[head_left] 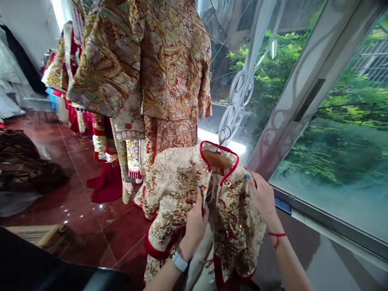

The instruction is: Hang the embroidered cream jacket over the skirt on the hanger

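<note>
A cream jacket (172,190) with gold and red embroidery and red trim hangs on a wooden hanger (216,158) hooked onto a white window grille (239,101). My left hand (195,224), with a watch at the wrist, pinches the left front edge of the jacket near the opening. My right hand (262,198), with a red string on the wrist, grips the right front panel by the shoulder. The fingers of both hands are curled into the fabric.
More embroidered red-and-gold garments (145,68) hang in a row to the left and behind. A large window (339,153) with its frame runs along the right. Red tiled floor (91,218) lies below, with dark fabric (24,161) heaped at the left.
</note>
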